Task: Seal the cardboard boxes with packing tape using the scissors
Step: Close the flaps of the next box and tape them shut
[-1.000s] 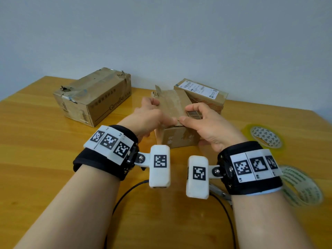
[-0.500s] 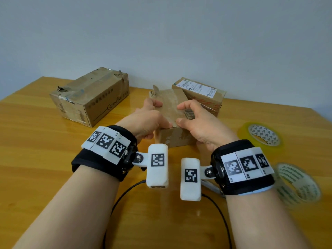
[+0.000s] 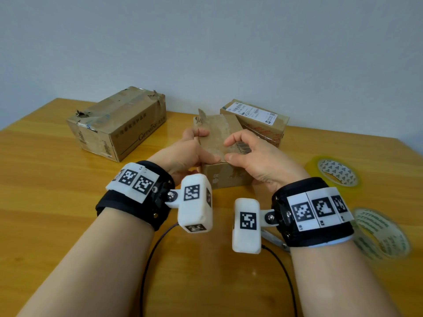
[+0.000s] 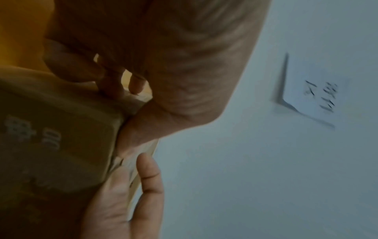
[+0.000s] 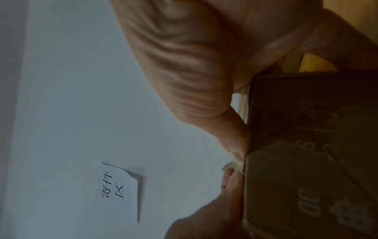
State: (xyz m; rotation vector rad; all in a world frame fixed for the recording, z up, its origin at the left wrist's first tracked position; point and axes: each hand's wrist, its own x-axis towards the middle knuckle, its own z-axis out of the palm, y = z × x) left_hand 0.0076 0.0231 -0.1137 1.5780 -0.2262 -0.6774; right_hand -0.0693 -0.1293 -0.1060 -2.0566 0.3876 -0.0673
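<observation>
A small cardboard box [image 3: 226,178] stands mid-table, its top covered in old tape. My left hand [image 3: 207,146] grips its left side, thumb on the near top edge and fingers on the far part. My right hand [image 3: 229,149] holds the right side, its thumb pressed on the near top edge beside the left thumb and its fingers arched over the barcode label. The right wrist view shows both thumbs meeting on the box [image 5: 306,129] edge. The scissors [image 3: 272,237] lie on the table under my right wrist, mostly hidden.
A large battered box [image 3: 119,124] sits at the back left. A labelled box [image 3: 254,120] stands behind the small one. Two tape rolls lie to the right, one yellowish [image 3: 336,172] and one clear [image 3: 380,232]. A paper note hangs on the wall [image 5: 116,186].
My right fingers have lifted from lying flat on the box top into an arch, with the thumb staying on the edge. The left hand keeps its grip.
</observation>
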